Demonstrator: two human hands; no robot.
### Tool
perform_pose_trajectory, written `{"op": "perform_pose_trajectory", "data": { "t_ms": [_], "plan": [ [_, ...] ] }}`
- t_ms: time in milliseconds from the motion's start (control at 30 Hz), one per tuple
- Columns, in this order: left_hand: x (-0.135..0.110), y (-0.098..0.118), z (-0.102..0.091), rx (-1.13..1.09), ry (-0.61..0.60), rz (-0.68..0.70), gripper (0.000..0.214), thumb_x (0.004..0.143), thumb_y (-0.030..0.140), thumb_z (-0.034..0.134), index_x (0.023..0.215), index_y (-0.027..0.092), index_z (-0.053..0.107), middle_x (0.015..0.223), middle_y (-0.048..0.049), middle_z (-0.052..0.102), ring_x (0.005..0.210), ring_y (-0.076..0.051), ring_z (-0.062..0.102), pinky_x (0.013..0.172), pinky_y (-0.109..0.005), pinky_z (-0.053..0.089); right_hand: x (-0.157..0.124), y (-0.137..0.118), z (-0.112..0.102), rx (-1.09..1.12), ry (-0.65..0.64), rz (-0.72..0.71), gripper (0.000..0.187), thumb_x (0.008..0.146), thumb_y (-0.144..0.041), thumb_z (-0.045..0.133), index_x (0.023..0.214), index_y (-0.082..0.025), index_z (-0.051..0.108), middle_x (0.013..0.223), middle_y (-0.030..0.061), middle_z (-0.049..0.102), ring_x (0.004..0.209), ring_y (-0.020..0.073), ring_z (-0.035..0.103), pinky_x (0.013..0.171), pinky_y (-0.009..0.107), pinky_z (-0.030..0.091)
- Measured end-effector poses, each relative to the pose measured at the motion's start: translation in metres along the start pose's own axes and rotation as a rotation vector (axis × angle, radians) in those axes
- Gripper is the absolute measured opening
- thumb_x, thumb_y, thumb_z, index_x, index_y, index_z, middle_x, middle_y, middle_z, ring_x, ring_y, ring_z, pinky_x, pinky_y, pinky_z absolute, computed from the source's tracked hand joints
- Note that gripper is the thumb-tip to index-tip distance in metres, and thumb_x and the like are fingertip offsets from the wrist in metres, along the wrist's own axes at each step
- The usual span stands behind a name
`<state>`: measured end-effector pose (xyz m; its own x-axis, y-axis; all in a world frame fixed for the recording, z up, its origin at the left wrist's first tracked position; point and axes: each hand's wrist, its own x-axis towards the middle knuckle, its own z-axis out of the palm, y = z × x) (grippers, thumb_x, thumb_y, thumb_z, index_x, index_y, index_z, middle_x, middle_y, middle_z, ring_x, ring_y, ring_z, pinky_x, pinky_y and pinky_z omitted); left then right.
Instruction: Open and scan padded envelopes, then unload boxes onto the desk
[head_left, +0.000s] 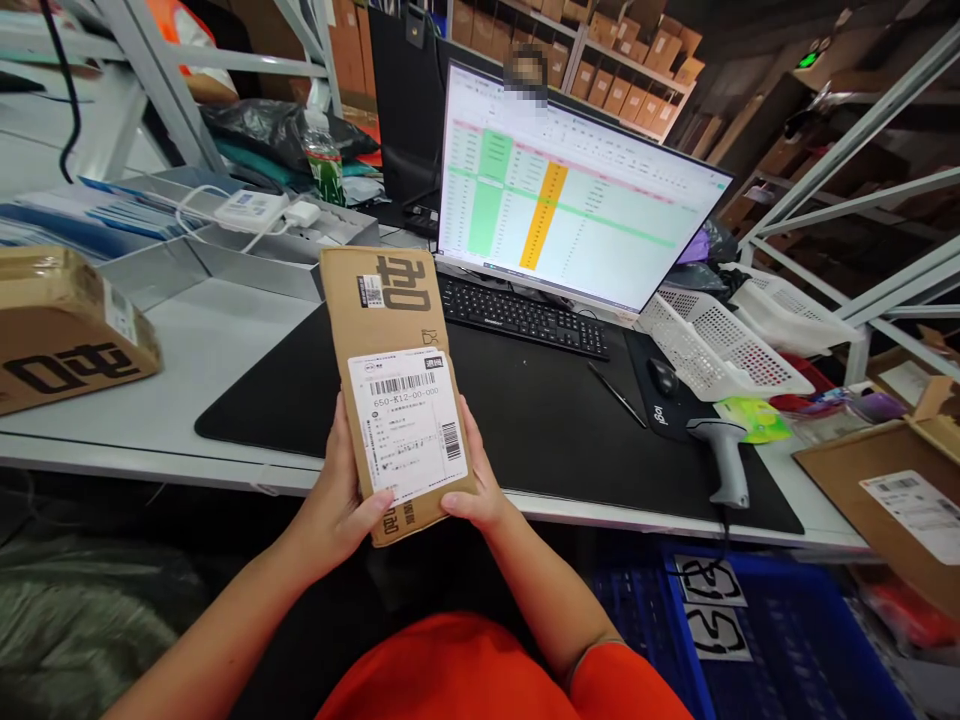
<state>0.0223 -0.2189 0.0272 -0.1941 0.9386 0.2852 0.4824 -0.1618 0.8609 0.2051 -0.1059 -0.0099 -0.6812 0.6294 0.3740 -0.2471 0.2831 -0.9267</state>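
A brown cardboard box with a white shipping label facing up is held tilted over the desk's front edge. My left hand grips its lower left side, the thumb lying on the face near the label's bottom. On the lower right side, my right hand grips it too, thumb pressed near the bottom corner. Most of my fingers are hidden behind the box. Beyond it lies a black desk mat with a keyboard, a pen and a mouse.
A monitor showing a spreadsheet stands behind the keyboard. At right are a barcode scanner, white baskets and an open carton. Another carton sits at left, near a bottle. Blue crates stand below the desk.
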Motion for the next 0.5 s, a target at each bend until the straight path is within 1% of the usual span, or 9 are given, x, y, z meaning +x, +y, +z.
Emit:
{"op": "perform_pose_trajectory", "data": {
  "t_ms": [100,200,300,333,400,500],
  "plan": [
    [-0.002,-0.001,0.001,-0.009,0.006,0.000,0.113,0.085,0.063,0.059,0.163,0.027,-0.014,0.174,-0.0115,-0.007,0.160,-0.038,-0.002,0.129,-0.065,0.004,-0.001,-0.003,-0.002,-0.019,0.015,-0.019,0.133,0.065,-0.082,0.077,0.167,-0.033,0.006,0.171,0.0088,0.020,0.155,0.0352,0.026,0.123,0.056,0.028],
    [-0.005,-0.003,0.004,-0.003,0.052,0.006,0.110,0.086,0.062,0.060,0.164,0.026,-0.009,0.175,-0.0129,-0.001,0.160,-0.038,0.003,0.129,-0.064,0.003,-0.001,-0.007,0.000,-0.086,0.040,0.047,0.134,0.065,-0.075,0.083,0.167,-0.033,0.007,0.171,0.0095,0.021,0.155,0.0351,0.027,0.121,0.058,0.030],
    [-0.007,-0.004,0.007,-0.015,0.074,0.038,0.113,0.085,0.063,0.060,0.164,0.028,-0.013,0.174,-0.0138,0.004,0.160,-0.038,0.007,0.128,-0.065,0.006,-0.001,-0.011,0.004,-0.004,0.041,0.060,0.133,0.068,-0.069,0.084,0.167,-0.032,0.004,0.170,0.0099,0.025,0.153,0.0348,0.032,0.119,0.058,0.034],
    [-0.007,-0.004,0.008,-0.021,0.074,0.048,0.113,0.085,0.064,0.060,0.163,0.028,-0.014,0.174,-0.0134,0.003,0.160,-0.038,0.007,0.128,-0.065,0.007,0.000,-0.013,0.006,0.049,0.031,0.052,0.132,0.069,-0.070,0.082,0.167,-0.032,0.002,0.169,0.0102,0.028,0.152,0.0348,0.034,0.118,0.058,0.036],
    [-0.008,-0.004,0.009,-0.025,0.078,0.064,0.111,0.086,0.063,0.060,0.164,0.031,-0.012,0.175,-0.0114,0.001,0.160,-0.038,0.005,0.128,-0.065,0.006,0.002,-0.017,0.009,0.132,0.007,0.031,0.135,0.069,-0.077,0.077,0.167,-0.030,-0.003,0.168,0.0108,0.030,0.151,0.0350,0.036,0.116,0.059,0.038],
    [-0.009,-0.008,0.009,-0.003,0.071,0.112,0.108,0.085,0.063,0.060,0.165,0.032,-0.006,0.175,-0.0097,-0.002,0.160,-0.039,0.001,0.127,-0.067,0.005,0.004,-0.020,0.010,0.153,-0.030,-0.002,0.144,0.064,-0.090,0.069,0.166,-0.026,-0.011,0.170,0.0110,0.025,0.153,0.0343,0.033,0.118,0.057,0.036]
  ]
}}
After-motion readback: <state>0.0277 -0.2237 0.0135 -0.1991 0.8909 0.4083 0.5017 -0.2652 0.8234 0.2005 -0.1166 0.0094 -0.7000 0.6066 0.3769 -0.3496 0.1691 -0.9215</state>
